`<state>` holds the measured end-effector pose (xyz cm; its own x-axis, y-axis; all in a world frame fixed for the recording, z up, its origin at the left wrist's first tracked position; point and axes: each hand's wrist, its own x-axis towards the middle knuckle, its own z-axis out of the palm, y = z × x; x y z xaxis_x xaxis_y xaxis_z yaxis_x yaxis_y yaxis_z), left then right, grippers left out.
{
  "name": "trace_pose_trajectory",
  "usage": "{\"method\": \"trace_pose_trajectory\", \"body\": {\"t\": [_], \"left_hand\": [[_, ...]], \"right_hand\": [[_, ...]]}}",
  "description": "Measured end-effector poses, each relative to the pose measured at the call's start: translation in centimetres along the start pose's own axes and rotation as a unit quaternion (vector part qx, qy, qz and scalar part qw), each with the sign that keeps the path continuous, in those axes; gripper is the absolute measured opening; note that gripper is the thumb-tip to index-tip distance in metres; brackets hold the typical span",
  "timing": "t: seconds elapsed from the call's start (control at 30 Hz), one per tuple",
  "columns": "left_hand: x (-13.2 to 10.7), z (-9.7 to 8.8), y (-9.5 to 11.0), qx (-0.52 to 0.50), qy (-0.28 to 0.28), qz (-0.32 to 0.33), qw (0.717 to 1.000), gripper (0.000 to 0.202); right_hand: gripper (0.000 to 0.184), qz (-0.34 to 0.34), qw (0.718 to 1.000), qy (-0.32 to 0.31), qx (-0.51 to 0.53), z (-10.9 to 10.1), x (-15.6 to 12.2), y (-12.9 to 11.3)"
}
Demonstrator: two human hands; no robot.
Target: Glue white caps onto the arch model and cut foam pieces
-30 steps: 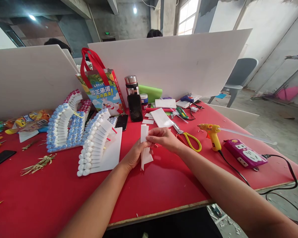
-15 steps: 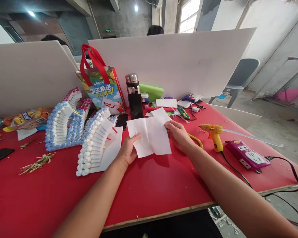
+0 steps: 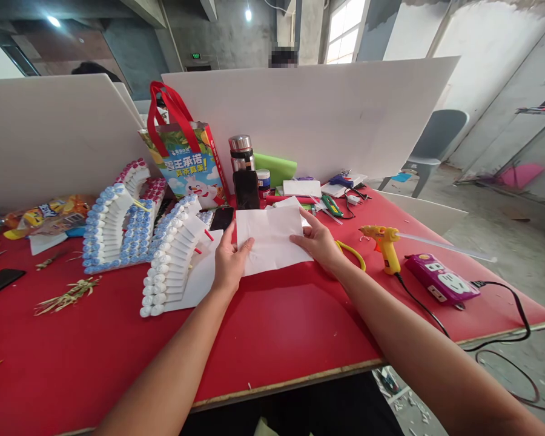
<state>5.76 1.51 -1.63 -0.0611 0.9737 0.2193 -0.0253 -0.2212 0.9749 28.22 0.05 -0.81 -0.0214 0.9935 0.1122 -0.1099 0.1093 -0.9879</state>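
Observation:
A creased sheet of white paper (image 3: 272,242) is held up above the red table by both hands. My left hand (image 3: 231,257) grips its left edge, thumb on the near face and fingers behind. On the right side my right hand (image 3: 318,241) pinches the edge the same way. Behind the sheet part of another white piece (image 3: 287,202) shows. Just left of my left hand stands a curved model of white and blue rolled pieces (image 3: 170,260) on a white board (image 3: 200,278). A yellow curved handle (image 3: 352,254) lies beside my right hand, partly hidden.
A yellow glue gun (image 3: 386,245) and a purple power strip (image 3: 442,281) with a black cable sit at right. Behind the paper are a black phone (image 3: 246,189), a thermos (image 3: 241,151) and a green cutter (image 3: 332,206). A printed bag (image 3: 193,166) and white panels (image 3: 318,121) stand at the back.
The paper has tilted and shifted slightly, its lower edge now higher. My left hand has moved up along the left edge; the right hand's thumb now lies over the front of the sheet.

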Motion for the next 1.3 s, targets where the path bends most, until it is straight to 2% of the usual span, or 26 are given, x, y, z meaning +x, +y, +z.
{"method": "trace_pose_trajectory", "body": {"t": [0.1, 0.23, 0.37, 0.43, 0.57, 0.67, 0.77, 0.83, 0.9, 1.07, 1.3], "left_hand": [[0.0, -0.1, 0.4, 0.025, 0.022, 0.031, 0.999, 0.091], [0.0, -0.2, 0.6, 0.052, -0.004, 0.057, 0.997, 0.072], [0.0, -0.5, 0.1, 0.086, -0.015, 0.040, 0.995, 0.047], [0.1, -0.5, -0.1, 0.075, -0.032, 0.026, 0.996, 0.042], [0.3, -0.5, -0.4, 0.040, -0.060, -0.015, 0.997, 0.044], [0.5, -0.6, -0.4, 0.011, -0.080, -0.036, 0.996, 0.056], [0.6, -0.7, -0.4, 0.005, -0.104, -0.022, 0.994, 0.061], [0.8, -0.9, -0.5, 0.019, -0.106, -0.006, 0.994, 0.058], [0.9, -1.0, -0.6, 0.036, -0.096, 0.007, 0.995, 0.050], [1.3, -1.3, -0.8, 0.073, -0.076, 0.041, 0.994, 0.037], [1.4, -1.4, -0.4, 0.140, -0.076, 0.107, 0.981, 0.029]], "right_hand": [[0.093, -0.027, 0.999, 0.015, -0.043, -0.4, 0.0, 0.0], [0.092, -0.041, 0.996, -0.037, -0.065, -0.6, -0.1, -0.4], [0.054, -0.001, 0.985, -0.098, -0.141, -0.4, -0.1, 0.0], [0.041, 0.021, 0.982, -0.091, -0.166, -0.2, 0.0, 0.4], [0.030, 0.036, 0.989, -0.040, -0.138, 0.0, 0.3, 1.1], [0.030, 0.013, 0.993, -0.011, -0.117, -0.4, 0.4, 1.0], [0.041, 0.010, 0.996, -0.017, -0.088, -0.9, 0.5, 0.7], [0.045, 0.029, 0.996, -0.023, -0.077, -1.1, 0.5, 0.7], [0.041, 0.027, 0.995, -0.016, -0.090, -1.2, 0.7, 0.9], [0.033, -0.045, 0.987, 0.003, -0.153, -1.6, 1.0, 1.3], [0.036, -0.035, 0.992, -0.018, -0.119, -1.8, 0.8, 0.5]]}}
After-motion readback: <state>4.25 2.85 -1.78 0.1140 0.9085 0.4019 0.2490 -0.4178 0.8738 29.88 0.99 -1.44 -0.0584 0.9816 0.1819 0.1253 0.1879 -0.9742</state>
